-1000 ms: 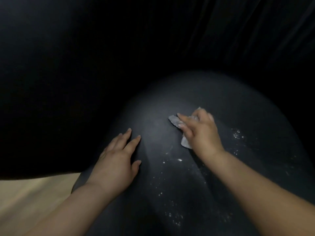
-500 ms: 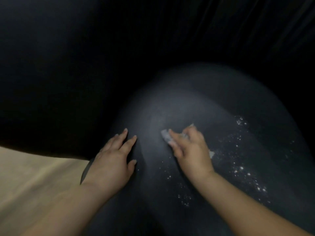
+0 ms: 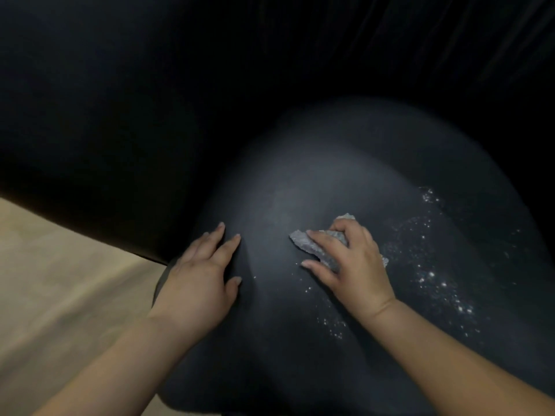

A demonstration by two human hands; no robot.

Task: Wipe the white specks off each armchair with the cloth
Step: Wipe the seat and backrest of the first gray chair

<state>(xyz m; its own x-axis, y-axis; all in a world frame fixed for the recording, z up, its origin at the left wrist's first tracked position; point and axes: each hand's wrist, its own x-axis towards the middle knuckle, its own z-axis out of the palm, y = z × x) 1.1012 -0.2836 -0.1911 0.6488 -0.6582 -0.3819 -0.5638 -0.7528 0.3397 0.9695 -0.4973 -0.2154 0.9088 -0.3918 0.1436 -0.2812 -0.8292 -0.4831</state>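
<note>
Dim light, wide-angle view from the head, looking down over a rounded dark grey armchair [image 3: 300, 340] surface.

Left hand [image 3: 198, 277]: palm down, flat on the upholstery near its left edge. Fingers straight and slightly fanned, pointing up and away from the body; thumb angled out to the right, its tip resting on the fabric. Holds nothing. Forearm runs in from the lower left, bare.

Right hand [image 3: 351, 265]: palm down over a small crumpled grey cloth [image 3: 303, 241], pressing it against the chair. Index finger lies extended along the top of the cloth toward the left; the thumb reaches out below it onto the upholstery; the other fingers curl over the far side of the wad. One end of the cloth sticks out left of the fingertips, and small bits show above the knuckles and at the hand's right edge. Wrist slightly bent, forearm coming in from the lower right corner, bare.

The two hands sit near each other, apart, with a strip of bare fabric between them.

White specks [image 3: 444, 283]: thickest to the right of the right hand, in a scattered band running down the chair's right slope. A thinner patch lies below the right wrist, and a few stray dots just left of the thumb.

Pale tan floor [image 3: 60, 295] at lower left. Black beyond the chair; cannot tell what is there.
</note>
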